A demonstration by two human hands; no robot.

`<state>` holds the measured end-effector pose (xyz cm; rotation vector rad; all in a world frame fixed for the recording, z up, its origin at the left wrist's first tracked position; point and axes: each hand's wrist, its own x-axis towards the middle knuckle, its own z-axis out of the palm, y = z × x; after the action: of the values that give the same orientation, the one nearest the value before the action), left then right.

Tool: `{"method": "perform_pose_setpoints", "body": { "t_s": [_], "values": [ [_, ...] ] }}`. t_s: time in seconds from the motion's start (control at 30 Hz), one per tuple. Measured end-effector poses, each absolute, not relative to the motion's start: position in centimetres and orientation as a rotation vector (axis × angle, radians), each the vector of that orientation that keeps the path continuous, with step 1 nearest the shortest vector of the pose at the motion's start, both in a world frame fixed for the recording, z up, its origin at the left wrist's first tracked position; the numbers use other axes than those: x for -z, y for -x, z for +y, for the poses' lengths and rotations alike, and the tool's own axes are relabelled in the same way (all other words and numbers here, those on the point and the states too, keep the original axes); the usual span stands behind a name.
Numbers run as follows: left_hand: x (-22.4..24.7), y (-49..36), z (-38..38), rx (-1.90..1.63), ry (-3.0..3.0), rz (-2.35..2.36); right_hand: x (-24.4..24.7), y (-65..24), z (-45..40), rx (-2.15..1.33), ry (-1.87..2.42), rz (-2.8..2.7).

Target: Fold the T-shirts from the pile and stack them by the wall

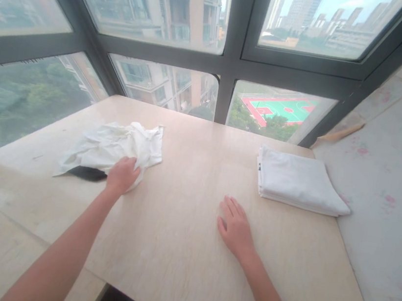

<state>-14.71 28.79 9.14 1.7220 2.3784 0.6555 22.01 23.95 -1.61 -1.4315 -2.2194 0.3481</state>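
The crumpled white cloth (108,146) lies on the left part of the tabletop (184,217), bunched and uneven, with a dark piece (89,174) showing under its near edge; whether that piece belongs to the cloth cannot be determined. The folded white stack (293,180) sits on the right, near the papered wall (393,205), its layers lying flat. The wide separation appears to serve to keep loose fabric away from folded fabric, and the cloth's position seems chosen to suit the reach of the left arm. The left hand (122,176) rests at the cloth's near edge, apparently to control the loose material there. Its fingers are bent and drawn close together against the fabric; the tips are hidden, so a pinch cannot be told from a press. The right hand (237,229) is palm down on the tabletop, apart from both fabrics, presumably for support. Its fingers are extended and slightly spread, the thumb stands away from them, and no object is held.
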Motion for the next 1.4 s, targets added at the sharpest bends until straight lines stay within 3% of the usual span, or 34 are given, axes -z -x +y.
{"method": "perform_pose_setpoints", "body": {
  "t_s": [0.23, 0.5, 0.67, 0.77, 0.9, 1.0, 1.27, 1.4],
  "values": [
    [-7.2, 6.5, 24.0, -0.646, -1.793, 1.929, 1.6, -22.2, 24.2, -0.532, 1.379, -2.075],
    [-4.0, -7.1, 14.5, -0.459, -1.779, 1.067, -0.6, -24.5, 22.8, -1.092, 1.386, -1.306],
    [-5.1, -9.7, 11.9, -0.266, -1.882, 0.783, -0.5, -26.0, 18.3, -1.037, 1.509, -1.424],
    [-6.0, -8.5, 13.3, -0.383, -1.854, 0.874, -0.5, -25.8, 16.4, -0.933, 1.563, -1.467],
    [-5.7, -5.1, 19.1, -0.701, -1.915, 1.526, -1.1, -24.6, 15.4, -0.937, 1.609, -1.444],
    [-5.2, -2.7, 23.8, -0.667, -2.083, 1.835, -1.7, -24.3, 14.9, -1.006, 1.643, -1.467],
    [-6.4, -1.0, 25.5, -0.358, -2.551, 1.702, -2.7, -25.6, 16.0, -1.013, 1.713, -1.579],
    [-8.4, 0.7, 23.3, -0.289, -2.753, 1.644, -4.1, -24.9, 18.8, -0.772, 1.642, -1.706]
  ]
}}
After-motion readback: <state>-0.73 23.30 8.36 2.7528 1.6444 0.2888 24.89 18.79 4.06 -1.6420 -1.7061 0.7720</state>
